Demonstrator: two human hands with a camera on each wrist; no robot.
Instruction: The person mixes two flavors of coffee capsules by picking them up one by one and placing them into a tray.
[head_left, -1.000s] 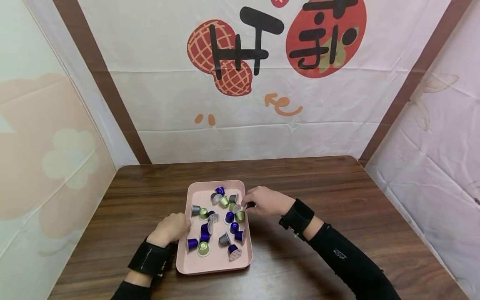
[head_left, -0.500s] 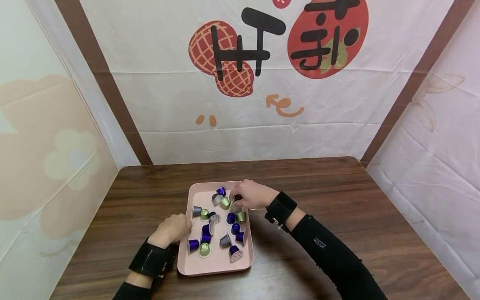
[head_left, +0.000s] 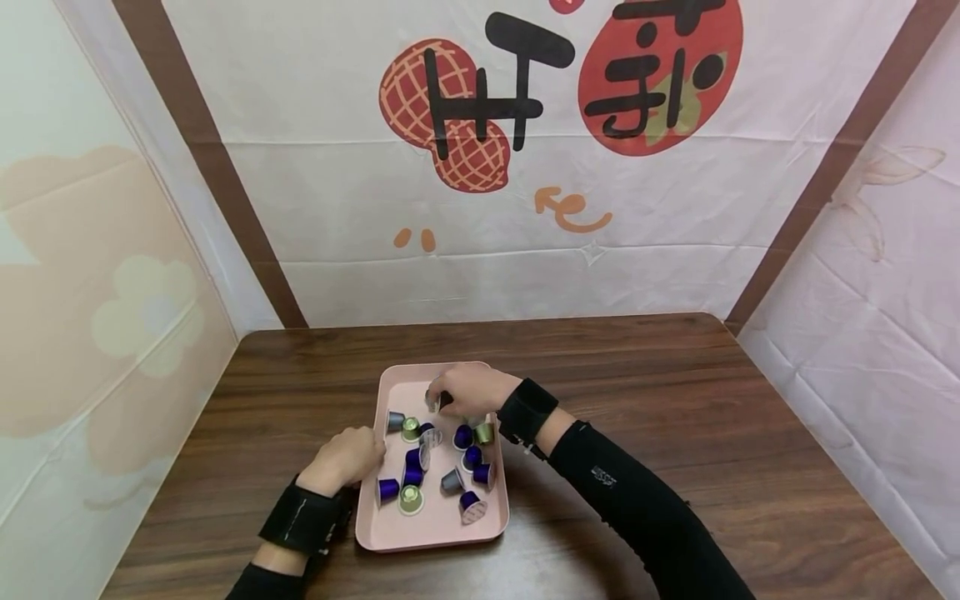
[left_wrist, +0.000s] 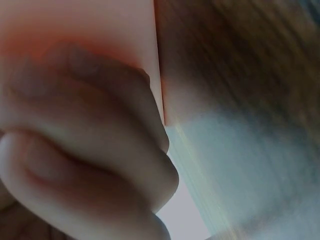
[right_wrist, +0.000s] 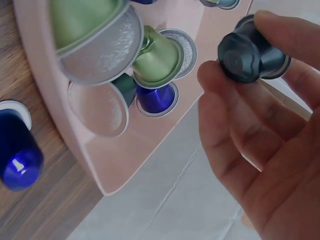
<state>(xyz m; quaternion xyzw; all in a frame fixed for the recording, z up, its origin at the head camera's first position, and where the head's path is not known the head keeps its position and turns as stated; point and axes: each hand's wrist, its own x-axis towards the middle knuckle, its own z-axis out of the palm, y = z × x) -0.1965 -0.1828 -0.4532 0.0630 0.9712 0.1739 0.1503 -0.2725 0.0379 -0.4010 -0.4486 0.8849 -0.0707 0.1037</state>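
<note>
A pink tray [head_left: 420, 537] holds many coffee capsules, several of them blue, green and grey. My left hand [head_left: 345, 461] grips the tray's left rim; the left wrist view shows its curled fingers [left_wrist: 100, 105] against the pink wall. Over the far part of the tray is my right hand [head_left: 471, 392], which hides the capsules there. In the right wrist view it pinches a dark grey capsule [right_wrist: 245, 55] between thumb and fingers. Near it lie a light green capsule [right_wrist: 156, 62] and a blue capsule [right_wrist: 156, 100].
The tray stands on a dark wooden table [head_left: 637, 400]. A blue capsule [right_wrist: 20, 150] shows beyond the tray's rim in the right wrist view. Toward the tray's near end lie a green capsule [head_left: 410, 498] and a grey capsule [head_left: 452, 481]. A printed cloth [head_left: 337, 292] hangs behind.
My right hand has moved left from the tray's right edge across its far part, now covering the capsules there. The left hand and the tray have stayed in place.
</note>
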